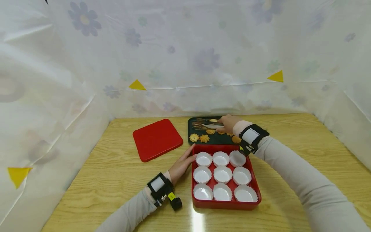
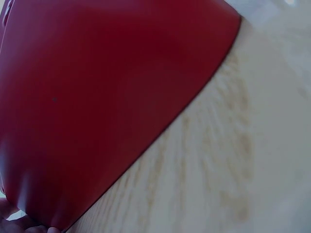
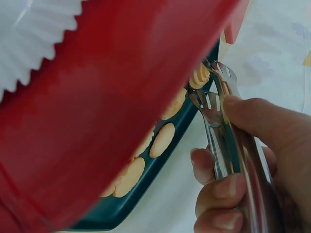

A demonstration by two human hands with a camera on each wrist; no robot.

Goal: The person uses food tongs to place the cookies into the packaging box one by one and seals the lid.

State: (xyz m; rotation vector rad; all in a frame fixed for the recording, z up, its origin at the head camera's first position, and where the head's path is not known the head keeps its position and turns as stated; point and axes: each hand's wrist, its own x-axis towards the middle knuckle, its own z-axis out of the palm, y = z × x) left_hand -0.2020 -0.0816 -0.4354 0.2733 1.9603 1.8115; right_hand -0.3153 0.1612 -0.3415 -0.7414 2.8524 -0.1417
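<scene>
My right hand grips metal tongs with slotted, fork-like ends. It reaches over the dark green tray, where golden cookies lie, some ridged and some smooth ovals. In the right wrist view, the tong ends stand apart beside a ridged cookie at the tray's end. A red box sits in front of the tray and holds rows of white fluted paper cups. At the box's back left corner, my left hand holds the rim. Mostly red box wall fills the left wrist view.
A red lid lies flat on the wooden table, left of the tray. Pale flowered sheeting with yellow triangles hangs behind and at both sides of the table. The right forearm passes over the box's back right corner.
</scene>
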